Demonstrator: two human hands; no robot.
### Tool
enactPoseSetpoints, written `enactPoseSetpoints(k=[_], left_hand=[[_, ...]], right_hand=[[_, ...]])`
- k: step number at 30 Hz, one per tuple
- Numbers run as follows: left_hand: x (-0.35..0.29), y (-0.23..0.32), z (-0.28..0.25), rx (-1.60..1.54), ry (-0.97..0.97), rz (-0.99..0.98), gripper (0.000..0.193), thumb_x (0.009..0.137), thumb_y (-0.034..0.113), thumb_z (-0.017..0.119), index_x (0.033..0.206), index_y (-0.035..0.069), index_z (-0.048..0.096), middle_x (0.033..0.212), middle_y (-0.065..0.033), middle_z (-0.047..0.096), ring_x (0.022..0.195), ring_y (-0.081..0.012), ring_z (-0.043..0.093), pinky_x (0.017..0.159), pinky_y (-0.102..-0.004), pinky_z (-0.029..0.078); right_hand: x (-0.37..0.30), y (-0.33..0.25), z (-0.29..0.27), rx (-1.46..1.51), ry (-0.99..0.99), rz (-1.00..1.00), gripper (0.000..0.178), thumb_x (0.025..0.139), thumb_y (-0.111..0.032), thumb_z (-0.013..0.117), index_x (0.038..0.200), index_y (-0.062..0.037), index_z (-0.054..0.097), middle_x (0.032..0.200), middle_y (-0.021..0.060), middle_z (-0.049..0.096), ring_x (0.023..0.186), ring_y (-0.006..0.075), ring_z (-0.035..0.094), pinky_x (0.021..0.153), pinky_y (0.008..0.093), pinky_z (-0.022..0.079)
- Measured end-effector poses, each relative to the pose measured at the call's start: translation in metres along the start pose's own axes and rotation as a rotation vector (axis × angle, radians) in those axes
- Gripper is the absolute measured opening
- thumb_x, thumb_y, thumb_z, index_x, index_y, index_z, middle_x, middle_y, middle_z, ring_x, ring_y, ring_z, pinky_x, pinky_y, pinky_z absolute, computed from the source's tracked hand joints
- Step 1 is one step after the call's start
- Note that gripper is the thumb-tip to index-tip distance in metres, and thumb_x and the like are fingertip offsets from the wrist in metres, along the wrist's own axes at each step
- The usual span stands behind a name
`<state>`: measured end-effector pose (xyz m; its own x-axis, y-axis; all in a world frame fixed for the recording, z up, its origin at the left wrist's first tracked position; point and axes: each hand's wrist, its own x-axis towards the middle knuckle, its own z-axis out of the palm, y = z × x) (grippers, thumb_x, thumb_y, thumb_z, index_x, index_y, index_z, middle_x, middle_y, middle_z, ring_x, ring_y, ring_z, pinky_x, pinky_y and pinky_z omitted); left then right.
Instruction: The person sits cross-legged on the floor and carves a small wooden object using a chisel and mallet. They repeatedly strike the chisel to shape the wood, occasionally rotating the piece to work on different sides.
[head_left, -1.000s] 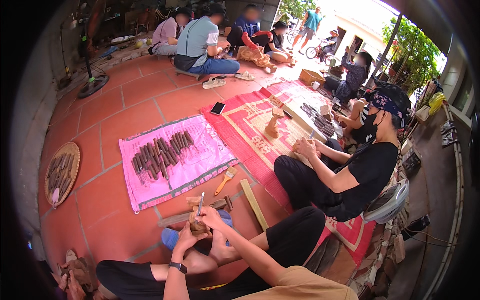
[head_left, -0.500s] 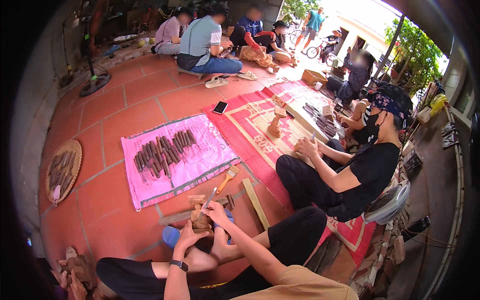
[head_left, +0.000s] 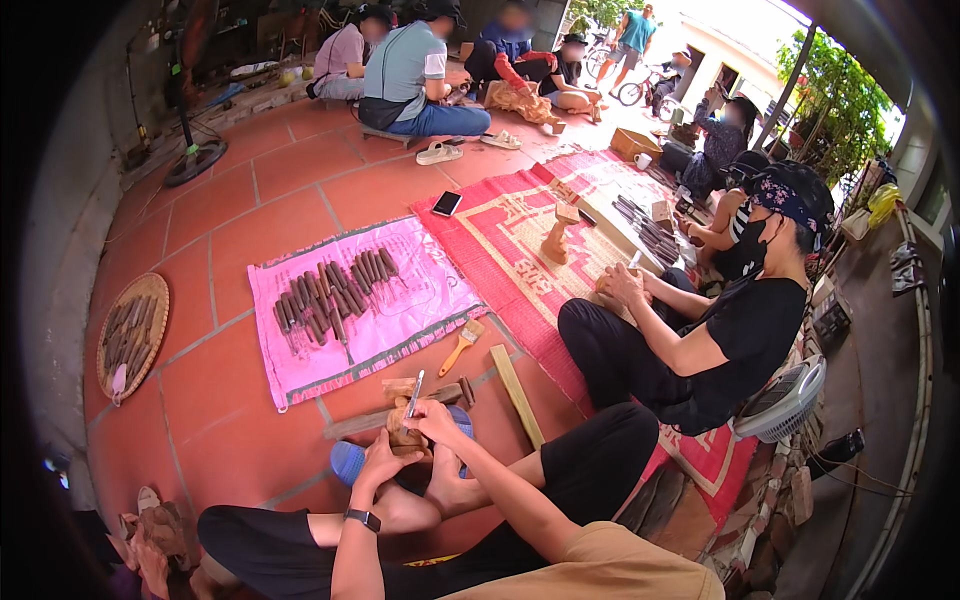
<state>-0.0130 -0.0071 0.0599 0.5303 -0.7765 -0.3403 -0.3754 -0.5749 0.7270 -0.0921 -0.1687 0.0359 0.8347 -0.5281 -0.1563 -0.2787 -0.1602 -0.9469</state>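
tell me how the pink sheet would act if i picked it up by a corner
Probably floppy: the pink sheet looks thin, with slightly wavy edges. It would likely sag, with many tools lying on it. Those may slide or roll, since their handles look rounded.

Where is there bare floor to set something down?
Red floor tiles between the round woven basket and pink rectangular sheet lie bare. It's crowded around your left hand: carved brown wood, a long wooden offcut, blue slippers.

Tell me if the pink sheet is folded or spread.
Spread: the pink sheet lies opened out flat, its corners far apart, with dark-handled tools resting on it.
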Motion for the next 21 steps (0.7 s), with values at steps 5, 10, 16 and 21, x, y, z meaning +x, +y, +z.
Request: enactPoseSetpoints(k=[5, 10, 16, 21], left_hand=[[0.007, -0.018, 0.004, 0.049, 0.033, -0.022, 0.104, 0.062, 0.054, 0.080, 0.137, -0.005, 0.036, 0.125, -0.0270, 0.055, 0.120, -0.0385, 0.053, 0.102, -0.0403, 0.041], [0.005, 0.004, 0.004, -0.017, 0.005, 0.005, 0.099, 0.063, 0.052, 0.080, 0.137, 0.000, 0.038, 0.126, -0.0251, 0.055, 0.122, -0.0378, 0.052, 0.103, -0.0413, 0.040], [0.005, -0.010, 0.004, -0.025, 0.011, -0.003, 0.100, 0.064, 0.051, 0.080, 0.137, -0.001, 0.037, 0.128, -0.0258, 0.053, 0.123, -0.0379, 0.050, 0.104, -0.0416, 0.039], [0.008, -0.010, 0.006, 0.006, -0.048, -0.038, 0.115, 0.063, 0.060, 0.076, 0.141, -0.009, 0.027, 0.138, -0.0304, 0.042, 0.131, -0.0392, 0.040, 0.110, -0.0408, 0.031]], right_hand=[[-0.003, -0.019, 0.001, -0.056, -0.019, -0.063, 0.012, 0.075, -0.006, 0.073, 0.082, -0.0031, 0.064, 0.071, 0.0031, 0.065, 0.066, 0.0103, 0.059, 0.062, 0.0283, 0.046], [0.002, 0.001, -0.015, 0.026, 0.145, -0.046, 0.013, 0.076, -0.006, 0.073, 0.081, -0.0033, 0.061, 0.070, 0.0031, 0.063, 0.067, 0.0112, 0.058, 0.064, 0.0289, 0.046], [0.006, 0.003, 0.002, 0.102, 0.037, -0.010, 0.006, 0.081, -0.001, 0.067, 0.085, -0.0032, 0.063, 0.075, 0.0005, 0.064, 0.070, 0.0082, 0.058, 0.064, 0.0247, 0.045], [0.008, 0.021, 0.002, 0.199, 0.037, -0.065, 0.005, 0.081, 0.000, 0.066, 0.084, -0.0022, 0.063, 0.072, -0.0008, 0.062, 0.067, 0.0078, 0.057, 0.062, 0.0243, 0.045]])
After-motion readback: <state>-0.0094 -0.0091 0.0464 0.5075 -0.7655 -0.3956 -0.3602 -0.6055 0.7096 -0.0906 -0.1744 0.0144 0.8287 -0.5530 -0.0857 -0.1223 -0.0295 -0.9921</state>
